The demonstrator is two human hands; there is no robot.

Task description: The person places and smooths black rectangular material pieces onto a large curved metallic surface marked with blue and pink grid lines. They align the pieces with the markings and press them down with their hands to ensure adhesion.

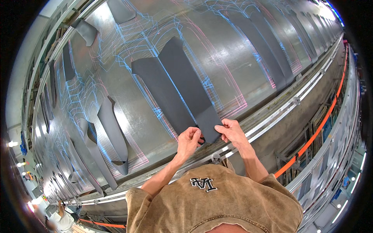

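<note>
Two long dark grey fabric panels lie side by side on a long table, a left panel (157, 87) and a right panel (186, 77). The near end of the right one is folded over, and this flap (208, 122) reaches the table's near edge. My right hand (232, 134) pinches the flap's right edge between thumb and fingers. Close by on the left, my left hand (189, 140) is closed, its fingertips at the flap's left side. A small black bit shows at those fingertips; whether it is fabric or a tool, I cannot tell.
Blue and pink outlines cover the metal-grey table (221, 66). More dark panels lie left, including a curled one (112, 128), and right (260, 46). A metal rail (272, 108) edges the table; an orange strip (311, 143) runs beyond. Another person (64, 219) stands far lower left.
</note>
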